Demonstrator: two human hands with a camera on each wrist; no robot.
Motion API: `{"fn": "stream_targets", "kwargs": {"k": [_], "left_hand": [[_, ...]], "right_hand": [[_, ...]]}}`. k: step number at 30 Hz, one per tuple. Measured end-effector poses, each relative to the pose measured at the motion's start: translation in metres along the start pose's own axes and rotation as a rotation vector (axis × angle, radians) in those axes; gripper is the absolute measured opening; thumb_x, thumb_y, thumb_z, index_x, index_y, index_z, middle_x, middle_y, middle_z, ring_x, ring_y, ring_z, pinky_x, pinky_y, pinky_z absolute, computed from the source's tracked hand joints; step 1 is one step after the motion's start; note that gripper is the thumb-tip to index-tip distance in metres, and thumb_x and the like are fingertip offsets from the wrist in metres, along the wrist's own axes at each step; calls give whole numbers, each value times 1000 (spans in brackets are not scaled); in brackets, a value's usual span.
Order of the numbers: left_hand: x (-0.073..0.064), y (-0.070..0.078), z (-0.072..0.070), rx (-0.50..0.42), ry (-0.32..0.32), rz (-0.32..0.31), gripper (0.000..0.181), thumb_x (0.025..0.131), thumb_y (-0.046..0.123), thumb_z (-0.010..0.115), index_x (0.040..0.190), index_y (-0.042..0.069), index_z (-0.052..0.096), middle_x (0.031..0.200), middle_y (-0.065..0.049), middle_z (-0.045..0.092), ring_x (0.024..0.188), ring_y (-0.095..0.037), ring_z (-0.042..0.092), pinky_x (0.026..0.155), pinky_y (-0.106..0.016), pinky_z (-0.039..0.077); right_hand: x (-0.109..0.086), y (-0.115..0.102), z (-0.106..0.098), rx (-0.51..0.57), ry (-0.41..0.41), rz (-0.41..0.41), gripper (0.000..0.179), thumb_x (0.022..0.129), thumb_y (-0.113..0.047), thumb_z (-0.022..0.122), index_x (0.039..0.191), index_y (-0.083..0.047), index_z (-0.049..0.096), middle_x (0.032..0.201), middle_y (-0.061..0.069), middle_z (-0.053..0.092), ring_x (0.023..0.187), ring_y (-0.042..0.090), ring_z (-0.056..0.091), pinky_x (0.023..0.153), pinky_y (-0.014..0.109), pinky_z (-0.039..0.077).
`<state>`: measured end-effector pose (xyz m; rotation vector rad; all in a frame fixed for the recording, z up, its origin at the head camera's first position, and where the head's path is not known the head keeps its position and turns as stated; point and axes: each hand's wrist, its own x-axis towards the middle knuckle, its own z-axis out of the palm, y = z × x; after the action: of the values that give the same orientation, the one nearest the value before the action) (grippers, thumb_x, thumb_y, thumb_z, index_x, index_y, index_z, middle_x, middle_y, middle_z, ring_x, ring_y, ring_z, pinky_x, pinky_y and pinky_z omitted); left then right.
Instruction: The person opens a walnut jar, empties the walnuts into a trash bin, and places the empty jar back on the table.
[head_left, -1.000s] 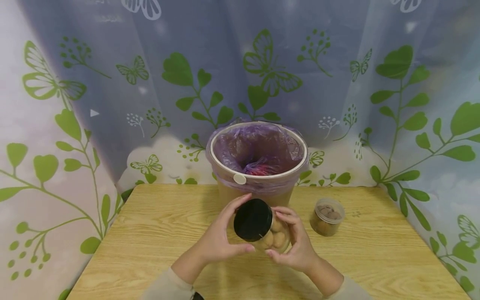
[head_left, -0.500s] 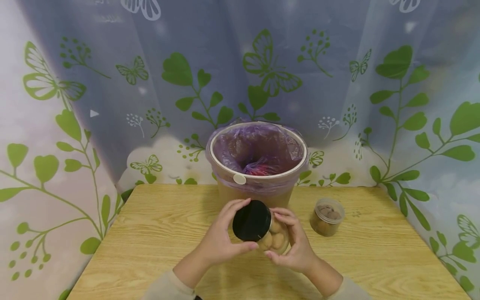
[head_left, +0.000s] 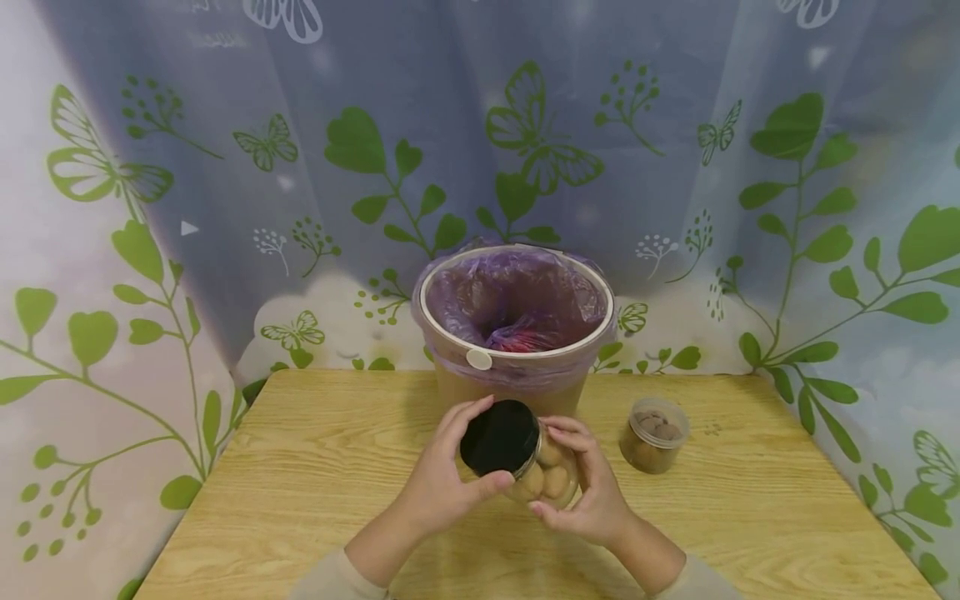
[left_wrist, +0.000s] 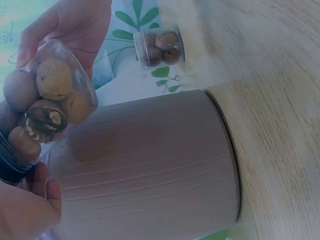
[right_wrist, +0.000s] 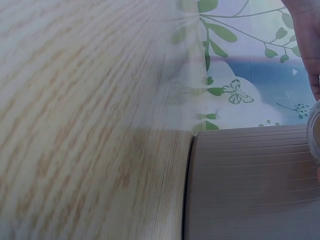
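Observation:
Both hands hold a clear jar of walnuts (head_left: 553, 482) above the table, tilted with its black lid (head_left: 500, 437) toward the left. My left hand (head_left: 435, 492) grips the lid, fingers along its far side and thumb across its near edge. Round the jar's body curl the fingers and thumb of my right hand (head_left: 596, 487). In the left wrist view one cracked walnut (left_wrist: 46, 120) shows its kernel among whole ones. Only a sliver of the jar (right_wrist: 314, 132) appears at the right edge of the right wrist view.
Just behind the hands stands a bin (head_left: 510, 387) lined with a purple plastic bag (head_left: 517, 292), something reddish inside. To the right sits a small open clear tub (head_left: 654, 435) of brown nuts on the wooden table (head_left: 315, 467). A butterfly-and-leaf patterned curtain (head_left: 420, 75) hangs behind.
The lid end of the jar has shifted slightly left. My left thumb has moved up over the lid's edge, while the right hand stays nearly still.

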<state>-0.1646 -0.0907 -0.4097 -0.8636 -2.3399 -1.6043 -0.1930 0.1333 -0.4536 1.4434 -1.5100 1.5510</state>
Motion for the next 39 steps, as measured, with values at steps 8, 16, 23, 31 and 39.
{"fn": "stream_targets", "kwargs": {"k": [8,16,23,31,39], "left_hand": [[1,4,-3,41,-40,-27,85,86,41,78,156,20,34,146,2,42,136,-22,41,108,-58,36],[6,15,-13,147,-153,-88,89,84,46,79,156,20,34,143,2,42,132,-20,41,106,-55,39],[10,20,-14,183,-148,-127,86,78,49,81,148,19,41,137,1,45,125,-18,44,102,-51,41],[11,20,-14,61,-92,-108,82,79,39,84,144,16,41,135,1,46,125,-17,44,106,-51,36],[4,11,-19,-21,-72,-103,81,83,31,82,148,18,36,141,0,45,130,-20,42,110,-56,31]], "right_hand": [[5,-6,1,-11,-8,8,71,83,-12,81,126,23,38,136,33,42,134,27,43,110,29,38],[-5,2,-1,-26,-22,30,71,84,-15,81,128,22,39,136,33,42,135,25,43,111,28,38],[-9,4,-2,-15,-22,34,71,83,-15,82,128,21,40,136,33,43,134,26,44,110,28,39],[-4,0,-3,-10,-7,21,71,83,-13,82,126,22,38,137,32,43,134,26,44,110,28,39],[-8,3,-6,-16,3,22,73,82,-14,83,128,22,39,137,32,43,134,26,44,110,29,39]]}}
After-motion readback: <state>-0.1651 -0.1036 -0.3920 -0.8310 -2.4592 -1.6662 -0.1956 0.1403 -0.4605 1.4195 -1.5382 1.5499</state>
